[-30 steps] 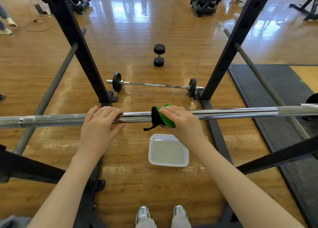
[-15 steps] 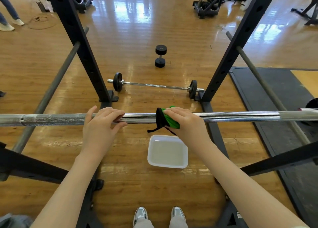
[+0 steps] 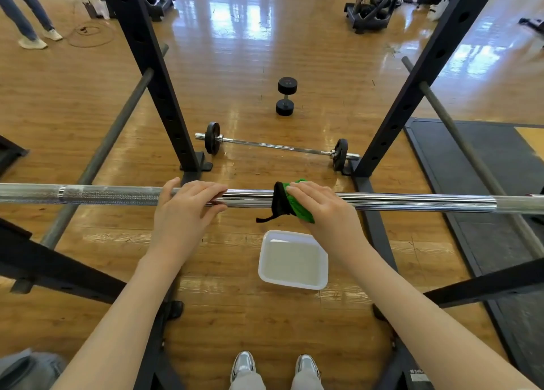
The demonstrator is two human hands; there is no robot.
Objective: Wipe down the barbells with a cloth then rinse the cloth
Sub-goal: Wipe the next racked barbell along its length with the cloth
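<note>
From the head camera, little has shifted over the last second: the green cloth with a black edge (image 3: 294, 202) sits at nearly the same spot on the long chrome barbell (image 3: 412, 201) that crosses the middle of the frame, having crept only slightly toward the right. I judge the wiping stroke to be slow or just starting along the smooth centre section, so most of the bar to the right looks still to be covered, and the rinse is not yet due.

The right hand (image 3: 326, 210) lies over the bar at centre frame, fingers curled down around the cloth and pressing it onto the steel; a black strip of the cloth dangles below. The forearm runs up from the lower right corner. The left hand (image 3: 188, 210) is draped over the bar just left of centre, fingers wrapped over the top and thumb underneath, steadying it where the knurled part ends. The two hands are near each other but apart.

Straight below the cloth, on the wooden floor, stands a white rectangular plastic basin (image 3: 293, 285) with water, ready for rinsing. Further up the frame a short barbell with small black plates (image 3: 276, 146) lies on the floor between the black rack uprights (image 3: 156, 74), and a black dumbbell (image 3: 285, 96) lies beyond it.
</note>
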